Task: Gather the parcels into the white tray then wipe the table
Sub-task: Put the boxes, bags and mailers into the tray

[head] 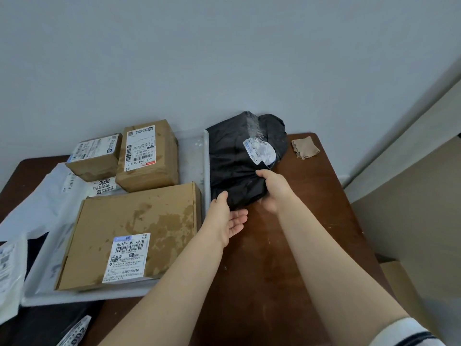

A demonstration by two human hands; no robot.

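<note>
A black plastic parcel (237, 158) with a white label lies on the brown table (287, 245), right beside the white tray (197, 156). My right hand (274, 189) grips its near right corner. My left hand (225, 218) is open, palm up, its thumb touching the parcel's near left edge. In the tray lie a large flat cardboard box (134, 233), two smaller cardboard boxes (149, 156) (96, 157) and a white poly mailer (50, 196).
A folded tan cloth (304, 147) lies at the table's far right corner. More white and dark mailers (10, 270) (72, 330) sit at the near left, outside the tray. A grey wall stands behind the table, and a cardboard box (399, 275) is beyond the right edge.
</note>
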